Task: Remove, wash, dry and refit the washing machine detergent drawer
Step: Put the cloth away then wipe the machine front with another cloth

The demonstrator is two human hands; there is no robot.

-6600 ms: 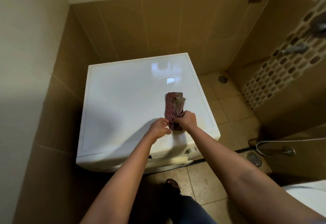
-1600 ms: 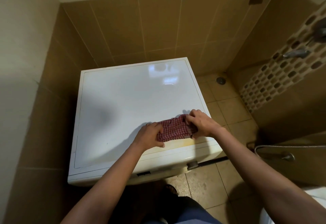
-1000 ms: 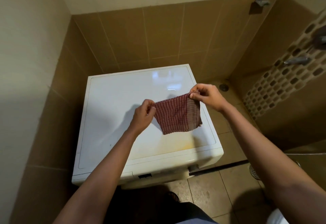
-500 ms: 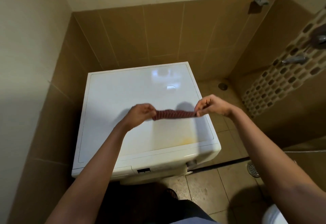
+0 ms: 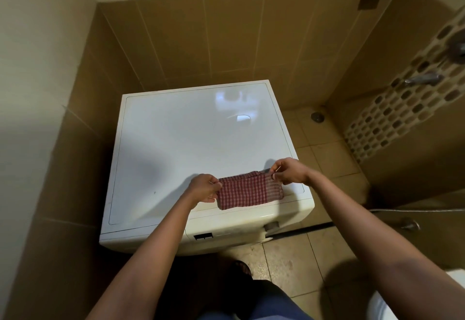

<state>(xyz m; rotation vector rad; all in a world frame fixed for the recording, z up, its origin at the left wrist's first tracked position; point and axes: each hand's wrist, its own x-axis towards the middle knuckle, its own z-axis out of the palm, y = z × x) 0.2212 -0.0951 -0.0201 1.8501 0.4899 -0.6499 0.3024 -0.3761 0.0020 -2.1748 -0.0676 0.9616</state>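
A white washing machine (image 5: 191, 143) stands in a tiled corner, seen from above. A red checked cloth (image 5: 247, 191) hangs spread over the front right part of its lid. My left hand (image 5: 203, 188) pinches the cloth's left top corner. The right top corner is pinched by my right hand (image 5: 288, 171). The machine's front panel (image 5: 226, 235) shows only as a narrow strip, and I cannot make out the detergent drawer there.
Brown tiled walls close in behind and to the left of the machine. A floor drain (image 5: 317, 117) lies at the back right. Taps (image 5: 422, 78) jut from the mosaic wall on the right. A hose (image 5: 415, 210) runs along the right side. My leg (image 5: 256, 302) is below.
Both hands lifted the cloth off the lid, stretched it out between them, then lowered it; it now hangs spread over the lid's front right edge.
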